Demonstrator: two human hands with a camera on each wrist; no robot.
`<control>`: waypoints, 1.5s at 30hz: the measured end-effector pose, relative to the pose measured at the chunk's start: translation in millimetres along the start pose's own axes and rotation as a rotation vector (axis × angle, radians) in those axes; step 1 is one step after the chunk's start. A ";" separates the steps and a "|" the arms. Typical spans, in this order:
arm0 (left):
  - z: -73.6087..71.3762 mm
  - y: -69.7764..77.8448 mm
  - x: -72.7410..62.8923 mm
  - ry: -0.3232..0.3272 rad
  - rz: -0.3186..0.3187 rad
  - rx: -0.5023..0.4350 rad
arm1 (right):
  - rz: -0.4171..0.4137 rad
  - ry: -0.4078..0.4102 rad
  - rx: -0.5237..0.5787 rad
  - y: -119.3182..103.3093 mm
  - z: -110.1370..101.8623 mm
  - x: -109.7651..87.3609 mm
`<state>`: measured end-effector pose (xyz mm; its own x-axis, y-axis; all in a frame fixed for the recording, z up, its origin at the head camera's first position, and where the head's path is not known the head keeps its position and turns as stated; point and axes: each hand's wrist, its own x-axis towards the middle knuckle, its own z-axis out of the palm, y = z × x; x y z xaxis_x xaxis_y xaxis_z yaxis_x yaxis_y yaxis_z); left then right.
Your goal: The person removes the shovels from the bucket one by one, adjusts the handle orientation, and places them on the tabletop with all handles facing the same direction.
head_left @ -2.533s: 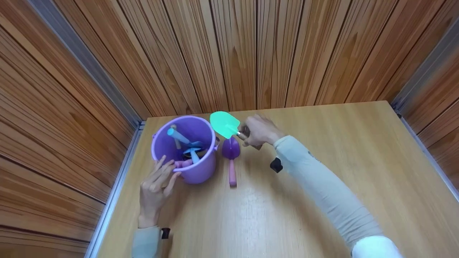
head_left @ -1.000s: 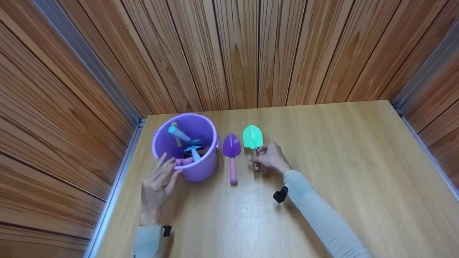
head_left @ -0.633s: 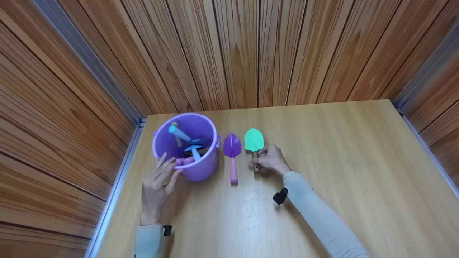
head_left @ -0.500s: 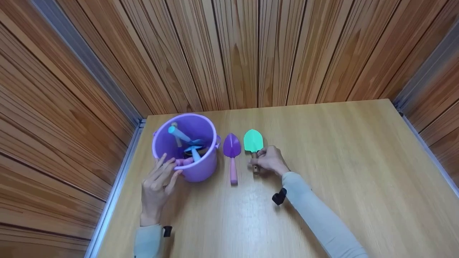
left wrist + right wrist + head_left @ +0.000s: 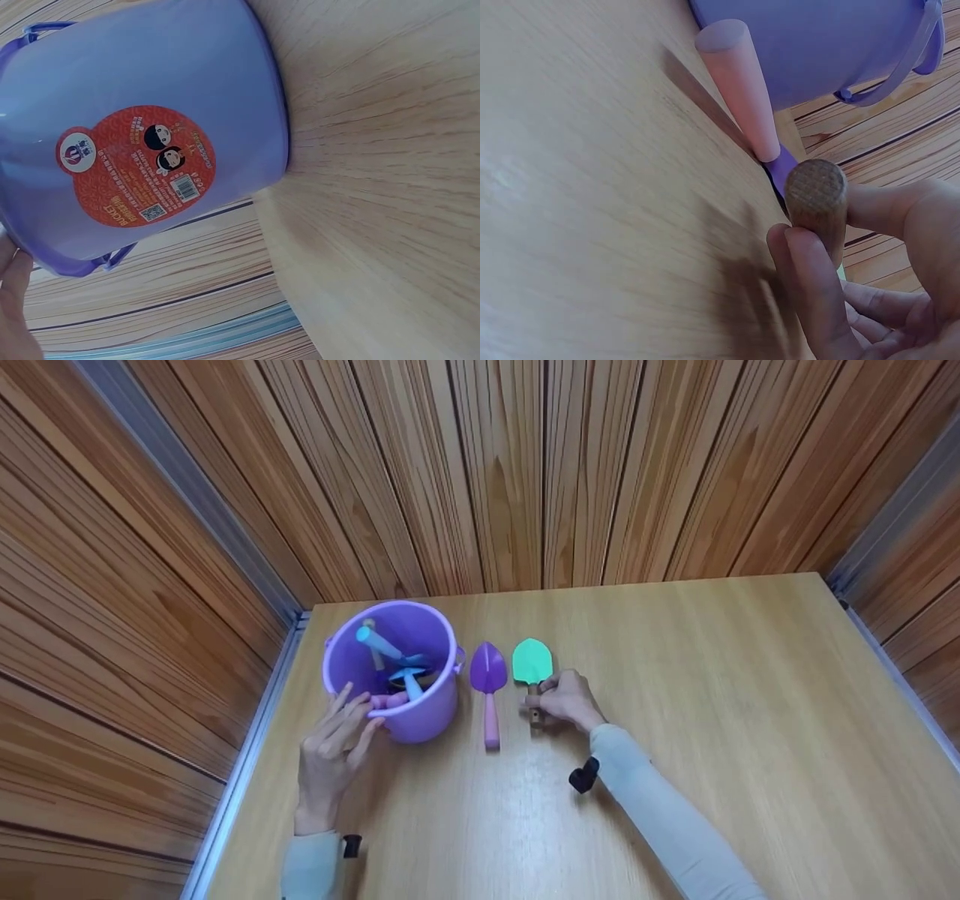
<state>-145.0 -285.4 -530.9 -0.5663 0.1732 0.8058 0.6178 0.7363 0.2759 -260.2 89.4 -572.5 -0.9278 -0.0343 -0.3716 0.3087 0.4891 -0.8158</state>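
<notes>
A purple bucket [image 5: 420, 721] stands at the back left of the table, with several small garden tools inside. My left hand [image 5: 328, 757] holds its near left rim; in the left wrist view, the fingers [image 5: 13, 281] show at that rim. Right of the bucket lies a purple trowel [image 5: 489, 669] with a pink handle [image 5: 742, 90]. Beside it, my right hand [image 5: 568, 697] pinches the wooden handle [image 5: 817, 199] of a green trowel [image 5: 532, 661], its blade pointing to the back wall. The handle's end faces the right wrist camera, held between thumb and fingers, close over the table.
Inside the bucket, a light blue handle [image 5: 377, 641] leans up, and a second blue tool [image 5: 412, 685] and a pink handle [image 5: 390, 700] lie lower. Wood-panelled walls [image 5: 570, 472] enclose the back and sides of the table [image 5: 712, 697].
My right hand has brought the green trowel from above the purple trowel, near the bucket rim, rightward and down, turning it parallel to the purple one. My left hand has stayed at the rim.
</notes>
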 end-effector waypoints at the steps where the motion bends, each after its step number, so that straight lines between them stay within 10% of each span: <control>1: 0.0 0.2 -0.4 0.001 -0.001 -0.003 | 0.004 -0.008 0.007 0.4 0.1 0.0; 17: 3.6 -3.5 6.6 -0.019 0.017 -0.004 | 0.050 -0.042 0.060 6.3 0.0 -3.2; 30: 3.8 -1.4 6.5 -0.012 0.000 0.002 | -0.035 -0.054 -0.111 -2.4 -8.2 -6.4; 45: 2.8 -1.7 -1.8 0.019 0.010 0.045 | -0.335 -0.016 -0.240 -84.6 -16.1 -14.8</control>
<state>-146.5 -285.2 -534.3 -0.5499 0.1684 0.8181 0.5976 0.7636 0.2445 -276.0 62.5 -490.8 -0.9647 -0.2386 -0.1114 -0.0691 0.6377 -0.7672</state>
